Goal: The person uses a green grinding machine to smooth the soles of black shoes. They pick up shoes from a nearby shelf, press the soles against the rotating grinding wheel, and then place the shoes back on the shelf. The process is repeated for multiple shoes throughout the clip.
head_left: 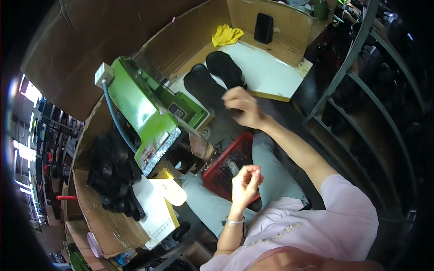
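My left hand point(246, 186) is raised above my lap, its fingertips drawn together in a pinch; anything between them is too small or hidden to make out. Farther forward, my right hand point(244, 107) has curled fingers and is somewhat blurred. It is beside the near end of a pair of black shoe-shaped pieces, the left one point(197, 83) and the right one point(224, 67). Whatever the right hand grips, if anything, cannot be made out. A red plastic basket point(211, 181) with dark scraps in it sits between my knees, below the left hand.
A green machine point(140, 106) with a blue cable stands at left, a light glowing under its head. Black shoe parts point(113, 174) are heaped behind it. Cardboard walls point(190, 34) enclose a white tabletop point(266, 77) with a yellow cloth point(226, 35). Metal racks point(343, 72) rise at right.
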A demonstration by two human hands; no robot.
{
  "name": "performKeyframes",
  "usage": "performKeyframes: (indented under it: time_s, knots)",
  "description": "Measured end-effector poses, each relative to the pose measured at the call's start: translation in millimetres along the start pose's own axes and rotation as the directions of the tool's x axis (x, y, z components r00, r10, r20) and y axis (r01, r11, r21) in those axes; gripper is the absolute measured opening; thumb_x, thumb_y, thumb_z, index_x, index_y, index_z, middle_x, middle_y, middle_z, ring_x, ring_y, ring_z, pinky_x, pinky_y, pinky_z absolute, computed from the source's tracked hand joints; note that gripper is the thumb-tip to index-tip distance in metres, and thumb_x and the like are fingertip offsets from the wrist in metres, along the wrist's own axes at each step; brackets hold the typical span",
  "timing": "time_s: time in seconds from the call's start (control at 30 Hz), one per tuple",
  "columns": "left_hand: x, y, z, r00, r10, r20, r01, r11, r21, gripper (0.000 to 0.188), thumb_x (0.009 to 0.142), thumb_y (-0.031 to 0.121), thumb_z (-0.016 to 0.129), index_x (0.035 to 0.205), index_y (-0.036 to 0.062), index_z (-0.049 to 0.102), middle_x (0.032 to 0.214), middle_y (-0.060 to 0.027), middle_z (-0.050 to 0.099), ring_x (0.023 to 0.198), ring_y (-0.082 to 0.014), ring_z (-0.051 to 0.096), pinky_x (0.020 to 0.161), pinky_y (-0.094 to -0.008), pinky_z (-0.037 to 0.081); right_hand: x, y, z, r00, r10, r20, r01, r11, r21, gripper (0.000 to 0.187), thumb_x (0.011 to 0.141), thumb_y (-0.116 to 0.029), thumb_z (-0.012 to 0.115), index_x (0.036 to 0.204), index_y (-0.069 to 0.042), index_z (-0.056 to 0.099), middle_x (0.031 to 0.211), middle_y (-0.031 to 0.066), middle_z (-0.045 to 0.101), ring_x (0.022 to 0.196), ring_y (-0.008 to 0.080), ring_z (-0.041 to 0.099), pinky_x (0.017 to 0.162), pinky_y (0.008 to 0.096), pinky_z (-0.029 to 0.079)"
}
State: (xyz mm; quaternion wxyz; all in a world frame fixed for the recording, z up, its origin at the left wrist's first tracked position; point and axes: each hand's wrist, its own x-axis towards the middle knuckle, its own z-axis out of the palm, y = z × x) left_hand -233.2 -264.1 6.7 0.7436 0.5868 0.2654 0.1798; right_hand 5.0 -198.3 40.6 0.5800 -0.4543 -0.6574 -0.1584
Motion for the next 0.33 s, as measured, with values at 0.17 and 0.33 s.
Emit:
performKeyframes:
  time_s: [0.17,0.33]
  knots:
    - [-8.8,-0.2,-17.0,0.998,-0.049,0.027,0.042,0.975,0.219,0.015,0.095,0.012,0.062,0.103,-0.0008,0.062,0.08,-0.0032,0.066,0.07,-0.0073,0.062,0.065,-0.0218,0.052,29.1,81.2,46.8,0.872,0.195,0.449,0.016,0.906,-0.424,0.029,0.069,-0.015,0.076,0.092,-0.009,0.061,0.096,0.0075,0.054,0.101,0.0281,0.053,0.084,0.0417,0.043]
    - [-23.3,-43.0,-71.5,0.987,-0.076,-0.14,0.105,0.97,0.218,0.016,0.094,0.014,0.063,0.104,0.0016,0.063,0.081,-0.0035,0.067,0.072,-0.0096,0.064,0.067,-0.0224,0.053,-5.6,103.4,72.7,0.718,0.348,0.603,0.023,0.854,-0.52,0.032,0.073,-0.036,0.073,0.093,-0.011,0.065,0.095,0.0073,0.054,0.101,0.0253,0.054,0.082,0.0418,0.044]
